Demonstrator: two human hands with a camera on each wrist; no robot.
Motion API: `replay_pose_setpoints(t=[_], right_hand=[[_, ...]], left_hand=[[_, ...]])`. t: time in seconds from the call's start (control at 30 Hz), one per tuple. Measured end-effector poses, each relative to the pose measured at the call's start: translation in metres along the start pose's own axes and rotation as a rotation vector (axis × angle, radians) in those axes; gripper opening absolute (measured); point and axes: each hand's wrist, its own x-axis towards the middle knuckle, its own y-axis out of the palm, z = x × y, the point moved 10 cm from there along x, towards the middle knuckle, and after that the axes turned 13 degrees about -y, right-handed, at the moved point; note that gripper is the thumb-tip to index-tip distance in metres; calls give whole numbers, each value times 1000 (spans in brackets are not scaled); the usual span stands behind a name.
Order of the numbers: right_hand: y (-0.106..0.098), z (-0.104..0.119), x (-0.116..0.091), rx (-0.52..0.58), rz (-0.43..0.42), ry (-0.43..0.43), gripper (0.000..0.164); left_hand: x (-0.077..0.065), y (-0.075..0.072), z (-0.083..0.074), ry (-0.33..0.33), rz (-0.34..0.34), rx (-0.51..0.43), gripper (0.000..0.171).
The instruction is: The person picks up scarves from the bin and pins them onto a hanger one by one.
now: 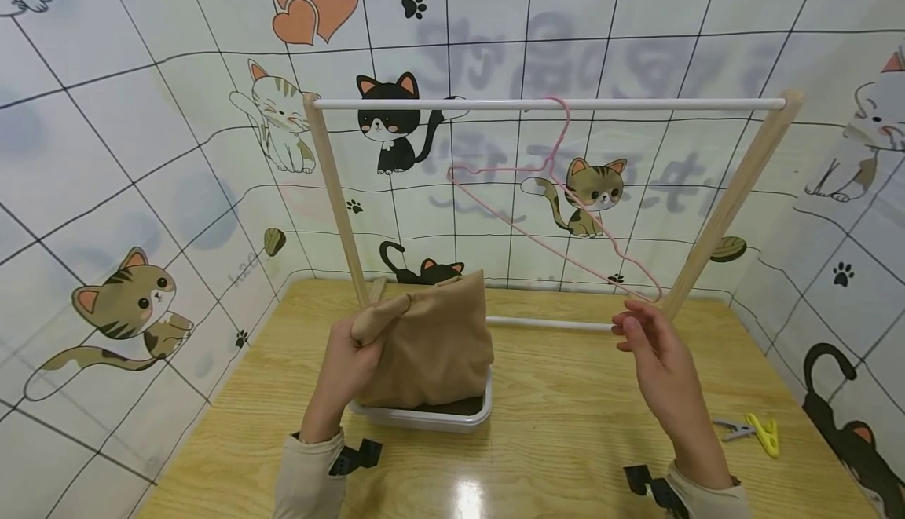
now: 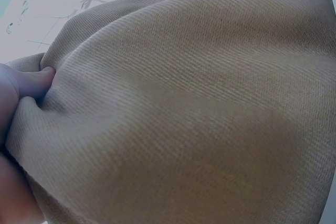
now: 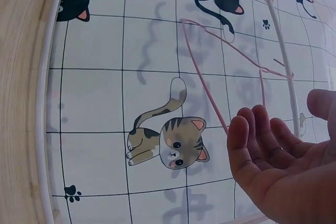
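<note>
My left hand [image 1: 346, 370] grips a bunched corner of a tan twill cloth [image 1: 438, 338], held up over a white plastic bin [image 1: 431, 418]. The cloth's lower part hangs down into the bin, and its weave fills most of the left wrist view. A pink wire hanger [image 1: 519, 221] hooks over the white rod of a rack, tilted with its right corner low. Just below that corner is my right hand [image 1: 665, 370], fingers loosely bent and nothing between them. In the right wrist view the fingers [image 3: 239, 135] overlap the hanger's wire.
The rack has wooden side posts [image 1: 731, 205], a white top rod [image 1: 438, 104] and a white lower rod [image 1: 551, 323]. Grey and yellow clothespins [image 1: 763, 434] lie on the wooden table [image 1: 566, 440] at the right. Cat-printed sheeting [image 1: 212, 150] walls the back and sides.
</note>
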Motion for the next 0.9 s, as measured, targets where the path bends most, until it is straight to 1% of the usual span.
replay_pose_setpoints(t=[0.17,0.27,0.43,0.6,0.73,0.9], right_hand=[[-11,-1,0,-20,-49,-1,37],[-18,-3,0,-20,-85,18,35],[-30,-11,-3,-36,-154,101,35],[-38,-18,-4,-64,-215,181,35],[-43,-22,-4,-101,-231,232,36],[-49,-24,-1,-106,-241,254,36]], left_hand=[[0,0,-1,1,-5,10,25],[-1,0,1,-14,-12,12,25],[-1,-2,3,-39,-22,6,23],[-1,-2,3,-32,-20,0,25],[0,-2,5,-40,-20,-2,26],[0,-2,5,-37,-18,0,25]])
